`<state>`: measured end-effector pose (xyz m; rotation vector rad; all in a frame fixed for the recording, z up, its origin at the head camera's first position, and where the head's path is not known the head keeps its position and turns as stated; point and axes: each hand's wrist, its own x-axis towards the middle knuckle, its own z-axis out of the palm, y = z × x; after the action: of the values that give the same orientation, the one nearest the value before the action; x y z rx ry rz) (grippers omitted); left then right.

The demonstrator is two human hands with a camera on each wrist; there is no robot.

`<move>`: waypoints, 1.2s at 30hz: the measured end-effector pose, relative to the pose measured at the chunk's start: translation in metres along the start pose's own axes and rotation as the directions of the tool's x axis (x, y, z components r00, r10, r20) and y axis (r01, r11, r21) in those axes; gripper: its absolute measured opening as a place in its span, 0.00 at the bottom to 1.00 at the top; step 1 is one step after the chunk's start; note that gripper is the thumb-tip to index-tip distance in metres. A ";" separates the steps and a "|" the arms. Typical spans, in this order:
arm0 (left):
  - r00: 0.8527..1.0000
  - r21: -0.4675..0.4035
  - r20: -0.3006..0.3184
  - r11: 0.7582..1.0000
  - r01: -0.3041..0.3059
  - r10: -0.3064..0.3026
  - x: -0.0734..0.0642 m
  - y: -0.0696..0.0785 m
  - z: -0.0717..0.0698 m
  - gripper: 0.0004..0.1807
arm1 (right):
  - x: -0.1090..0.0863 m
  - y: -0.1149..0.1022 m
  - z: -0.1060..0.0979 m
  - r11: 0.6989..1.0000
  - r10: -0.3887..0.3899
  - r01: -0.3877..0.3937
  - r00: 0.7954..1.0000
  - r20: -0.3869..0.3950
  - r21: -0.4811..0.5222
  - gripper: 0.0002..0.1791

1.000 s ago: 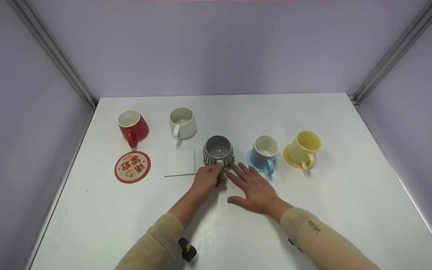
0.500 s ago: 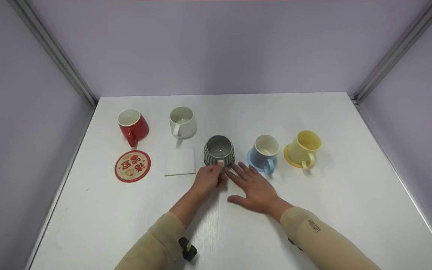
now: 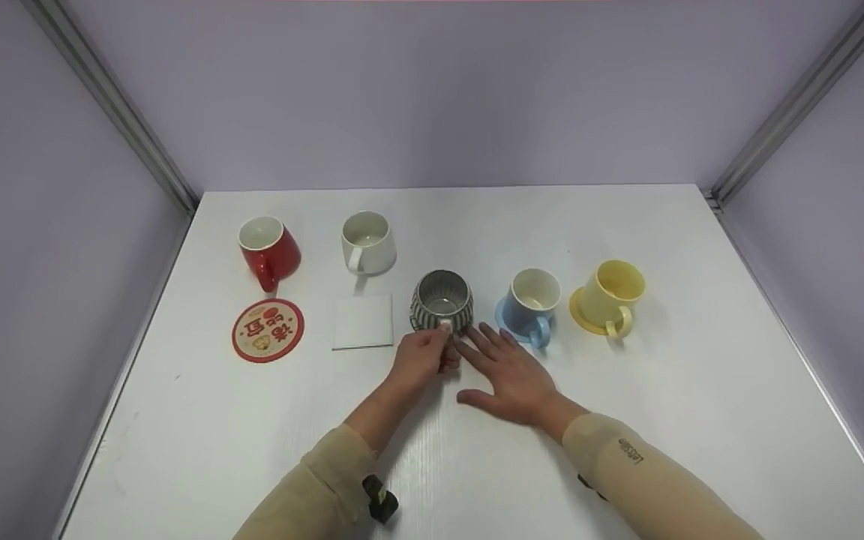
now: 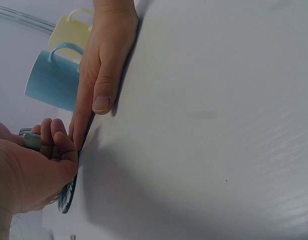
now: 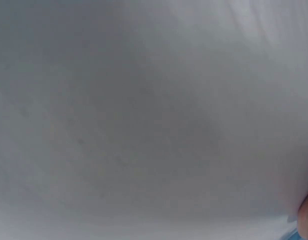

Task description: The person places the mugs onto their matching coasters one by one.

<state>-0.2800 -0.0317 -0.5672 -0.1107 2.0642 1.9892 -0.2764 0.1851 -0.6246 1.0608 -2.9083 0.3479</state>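
Observation:
In the head view, a grey mug with dark stripes (image 3: 442, 298) stands upright at the table's middle, its handle toward the person. My left hand (image 3: 422, 358) pinches that handle between thumb and curled fingers. A thin dark patterned coaster (image 4: 68, 196) shows at the mug's base in the left wrist view. My right hand (image 3: 513, 381) lies palm down with fingers straight and spread, its fingertips right at the mug's base. To its right, a blue mug (image 3: 526, 319) stands on a blue coaster (image 3: 502, 319). Only a fingertip (image 5: 306, 220) shows in the right wrist view.
A yellow mug (image 3: 603, 304) stands on a yellow coaster (image 3: 584, 325) at right. On the left are a red mug (image 3: 280, 257) and a round red-rimmed coaster (image 3: 268, 331). Between these and the grey mug are a white mug (image 3: 374, 251) and a square white coaster (image 3: 363, 321).
The head view shifts very slightly. Both hands and the grey mug keep their places relative to each other.

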 end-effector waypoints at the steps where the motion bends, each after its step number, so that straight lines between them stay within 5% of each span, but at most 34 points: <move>1: 1.000 0.000 -0.001 1.000 0.000 0.000 0.000 0.000 0.000 0.26 | 0.000 0.000 0.000 1.000 0.005 -0.005 1.000 0.008 -0.002 0.49; 6: 1.000 0.005 -0.004 1.000 0.002 -0.002 0.000 0.001 0.001 0.26 | 0.001 -0.001 -0.002 0.999 0.035 -0.034 0.998 0.058 -0.017 0.49; 36: 0.999 0.022 0.016 0.999 0.040 -0.041 -0.005 0.006 0.001 0.25 | 0.001 -0.002 -0.004 0.998 0.051 -0.050 0.996 0.068 -0.025 0.49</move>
<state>-0.2766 -0.0309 -0.5601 -0.1302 2.0561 1.9370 -0.2760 0.1839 -0.6204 1.0180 -2.9964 0.2845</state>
